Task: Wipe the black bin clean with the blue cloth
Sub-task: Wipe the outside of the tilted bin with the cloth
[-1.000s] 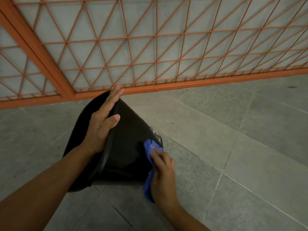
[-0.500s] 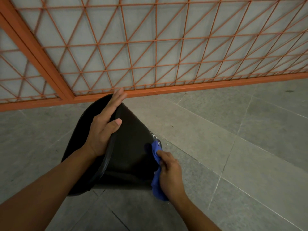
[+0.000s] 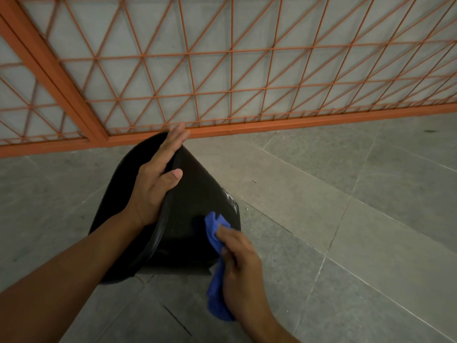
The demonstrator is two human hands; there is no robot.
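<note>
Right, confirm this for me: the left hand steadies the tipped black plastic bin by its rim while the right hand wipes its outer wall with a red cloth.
Not quite: the head view shows a blue cloth, not red. The rest stands: the left hand steadies the tipped black plastic bin by its rim, and the right hand wipes its outer wall.

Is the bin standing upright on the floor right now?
No, the black bin is tipped on its side, left hand steadying its rim.

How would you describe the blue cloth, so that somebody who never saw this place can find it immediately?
Start from the orange lattice fence along the grey tiled floor; in front of it a black bin lies tipped, with the left hand on its rim. At the bin's lower right side, the right hand grips the blue cloth against it. It is the only blue thing here.
</note>
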